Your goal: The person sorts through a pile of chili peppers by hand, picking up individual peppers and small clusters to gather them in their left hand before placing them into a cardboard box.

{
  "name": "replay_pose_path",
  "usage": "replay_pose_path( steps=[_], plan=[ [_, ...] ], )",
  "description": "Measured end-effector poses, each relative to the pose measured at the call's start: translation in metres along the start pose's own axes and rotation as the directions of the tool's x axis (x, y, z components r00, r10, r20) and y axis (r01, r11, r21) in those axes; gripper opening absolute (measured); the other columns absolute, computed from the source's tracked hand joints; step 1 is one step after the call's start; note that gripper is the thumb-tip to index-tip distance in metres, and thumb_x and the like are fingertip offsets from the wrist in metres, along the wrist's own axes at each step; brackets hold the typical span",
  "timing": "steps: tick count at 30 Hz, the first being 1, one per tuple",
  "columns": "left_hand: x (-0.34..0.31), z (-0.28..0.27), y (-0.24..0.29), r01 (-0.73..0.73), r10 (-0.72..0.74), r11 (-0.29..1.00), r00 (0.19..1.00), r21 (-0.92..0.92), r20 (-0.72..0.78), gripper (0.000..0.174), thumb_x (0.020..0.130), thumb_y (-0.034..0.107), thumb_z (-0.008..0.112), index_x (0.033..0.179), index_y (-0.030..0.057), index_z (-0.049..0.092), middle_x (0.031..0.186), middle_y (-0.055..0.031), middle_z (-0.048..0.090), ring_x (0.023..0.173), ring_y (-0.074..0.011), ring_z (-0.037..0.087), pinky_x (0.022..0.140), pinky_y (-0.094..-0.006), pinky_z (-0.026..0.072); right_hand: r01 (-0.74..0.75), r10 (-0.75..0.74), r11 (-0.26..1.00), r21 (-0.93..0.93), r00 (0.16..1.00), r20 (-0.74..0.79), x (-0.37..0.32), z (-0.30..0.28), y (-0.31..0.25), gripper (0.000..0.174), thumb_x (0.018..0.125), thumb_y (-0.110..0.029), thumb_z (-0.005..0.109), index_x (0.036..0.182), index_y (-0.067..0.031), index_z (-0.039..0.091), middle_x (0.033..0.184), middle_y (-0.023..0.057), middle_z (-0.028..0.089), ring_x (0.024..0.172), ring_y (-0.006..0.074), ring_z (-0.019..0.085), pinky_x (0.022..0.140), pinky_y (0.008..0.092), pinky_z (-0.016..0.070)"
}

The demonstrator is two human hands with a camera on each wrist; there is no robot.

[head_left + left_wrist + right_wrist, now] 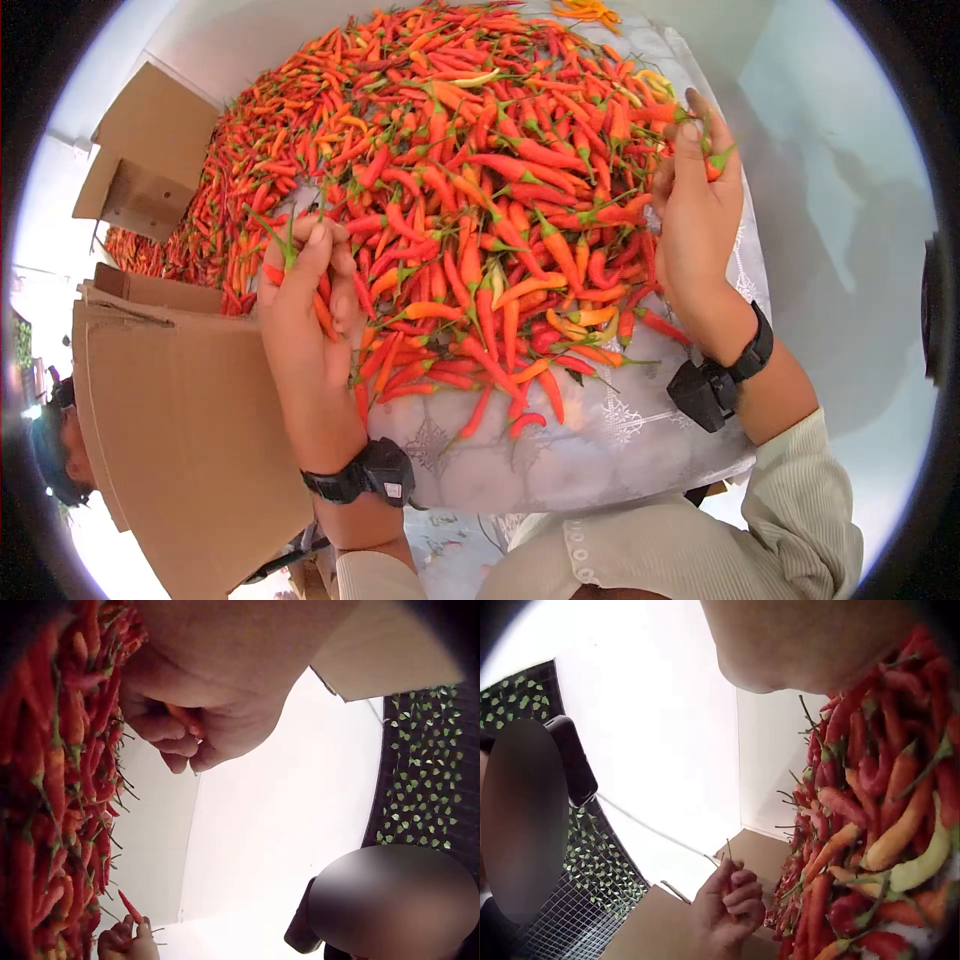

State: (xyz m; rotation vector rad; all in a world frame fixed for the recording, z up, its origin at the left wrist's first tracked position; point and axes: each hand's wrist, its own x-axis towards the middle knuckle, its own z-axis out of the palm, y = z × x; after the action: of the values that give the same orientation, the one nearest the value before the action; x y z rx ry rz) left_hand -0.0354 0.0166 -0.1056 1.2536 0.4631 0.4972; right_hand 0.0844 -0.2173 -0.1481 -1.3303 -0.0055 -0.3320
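Observation:
A large heap of red and orange chili peppers (520,170) with green stems covers most of the table. My left hand (305,300) is raised at the heap's left edge, its fingers curled around a few red chilies (325,313) whose green stems stick up past the thumb. On the heap's right edge, my right hand (705,225) pinches chilies (715,168) between thumb and fingers. The left wrist view shows an orange-red chili (185,720) in the left palm and a red chili (130,907) poking up from the right hand. In the right wrist view, the right fingers are out of sight.
A patterned silvery tablecloth (480,480) shows in front of the heap. An opened cardboard box (190,430) stands close by the left forearm, with another cardboard piece (155,150) behind it. A pale wall (840,250) rises on the right. Another person's head (65,445) appears far left.

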Motion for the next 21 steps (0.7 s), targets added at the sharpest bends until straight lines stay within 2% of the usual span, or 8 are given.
replay_pose_path(
  steps=[3, 8, 12, 14, 16, 17, 19, 21],
  plan=[
    [0.005, -0.007, 0.001, -0.022, 0.022, 1.0, 1.0, 0.003, 0.013, 0.008, 0.088, 0.012, 0.064, 0.091, 0.0079, 0.058, 0.06, 0.0031, 0.05, 0.04, -0.0029, 0.037, 0.035, -0.0186, 0.024, 0.072, -0.073, 0.997, 0.025, 0.997, 0.027, -0.005, 0.003, -0.003, 0.037, 0.098, -0.025, 0.052, 0.127, -0.0029, 0.05, 0.074, -0.0011, 0.053, 0.058, 0.0032, 0.043, 0.053, 0.0207, 0.0393],
    [0.008, -0.02, 0.003, -0.08, 0.072, 0.993, 0.993, 0.085, 0.091, 0.014, 0.083, 0.01, 0.07, 0.09, 0.0075, 0.058, 0.058, 0.0051, 0.048, 0.04, -0.0016, 0.036, 0.036, -0.0187, 0.022, 0.289, -0.244, 0.942, -0.173, 0.939, 0.241, -0.018, 0.005, -0.005, 0.03, 0.1, -0.022, 0.049, 0.117, 0.0014, 0.057, 0.072, -0.0024, 0.05, 0.056, 0.0016, 0.039, 0.048, 0.017, 0.0307],
    [0.006, -0.016, 0.002, -0.132, 0.132, 0.965, 0.991, 0.226, 0.014, 0.018, 0.081, 0.012, 0.074, 0.091, 0.0067, 0.06, 0.059, 0.0076, 0.049, 0.04, 0.0012, 0.032, 0.037, -0.0172, 0.0201, 0.573, -0.452, 0.8, -0.178, 0.77, 0.45, -0.034, -0.001, -0.009, 0.023, 0.096, -0.014, 0.054, 0.112, 0.001, 0.061, 0.073, 0.0007, 0.054, 0.062, 0.0055, 0.048, 0.056, 0.0192, 0.0378],
    [0.007, -0.021, 0.003, -0.114, 0.095, 0.934, 0.993, 0.337, 0.072, 0.022, 0.077, 0.018, 0.078, 0.086, 0.0061, 0.062, 0.062, 0.0061, 0.051, 0.045, -0.0013, 0.04, 0.04, -0.0187, 0.0281, 0.699, -0.477, 0.7, -0.146, 0.61, 0.632, -0.038, -0.003, -0.013, 0.02, 0.089, -0.009, 0.06, 0.107, -0.001, 0.065, 0.074, 0.0026, 0.058, 0.063, 0.0086, 0.054, 0.057, 0.0218, 0.0415],
    [0.005, -0.02, 0.008, -0.085, 0.026, 0.843, 0.993, 0.531, 0.119, 0.028, 0.073, 0.022, 0.081, 0.083, 0.0039, 0.062, 0.061, 0.0021, 0.052, 0.048, -0.0085, 0.048, 0.044, -0.0233, 0.0374, 0.787, -0.474, 0.616, -0.008, 0.379, 0.795, -0.038, 0.001, -0.013, 0.02, 0.083, -0.006, 0.066, 0.103, -0.0023, 0.066, 0.064, 0.0005, 0.055, 0.055, 0.0105, 0.052, 0.053, 0.024, 0.0414],
    [0.004, -0.025, 0.008, -0.148, -0.034, 0.696, 0.971, 0.703, 0.239, 0.03, 0.069, 0.023, 0.082, 0.083, 0.0043, 0.062, 0.063, 0.0012, 0.053, 0.051, -0.0101, 0.049, 0.047, -0.0251, 0.0381, 0.794, -0.45, 0.608, 0.035, 0.307, 0.839, -0.043, 0.005, -0.011, 0.022, 0.079, -0.006, 0.069, 0.101, -0.0043, 0.067, 0.063, 0.0009, 0.056, 0.054, 0.0128, 0.054, 0.052, 0.0249, 0.0417],
    [0.0, -0.041, 0.013, -0.337, -0.231, 0.314, 0.88, 0.887, 0.416, 0.035, 0.062, 0.024, 0.085, 0.081, 0.0051, 0.062, 0.065, -0.0006, 0.056, 0.057, -0.0131, 0.052, 0.052, -0.0287, 0.0395, 0.781, -0.36, 0.622, 0.061, 0.216, 0.907, -0.051, 0.01, -0.011, 0.024, 0.073, -0.007, 0.074, 0.097, -0.0078, 0.068, 0.06, 0.0013, 0.057, 0.052, 0.0168, 0.056, 0.05, 0.027, 0.0425],
    [-0.006, -0.047, 0.018, -0.398, -0.235, 0.258, 0.858, 0.88, 0.457, 0.042, 0.055, 0.024, 0.086, 0.082, 0.0022, 0.062, 0.066, -0.0068, 0.056, 0.061, -0.0217, 0.055, 0.058, -0.0337, 0.0423, 0.752, -0.235, 0.659, 0.03, 0.167, 0.958, -0.059, 0.01, -0.018, 0.025, 0.069, -0.011, 0.078, 0.092, -0.0106, 0.069, 0.059, 0.0012, 0.057, 0.053, 0.0203, 0.058, 0.049, 0.0293, 0.0436]
  ],
)
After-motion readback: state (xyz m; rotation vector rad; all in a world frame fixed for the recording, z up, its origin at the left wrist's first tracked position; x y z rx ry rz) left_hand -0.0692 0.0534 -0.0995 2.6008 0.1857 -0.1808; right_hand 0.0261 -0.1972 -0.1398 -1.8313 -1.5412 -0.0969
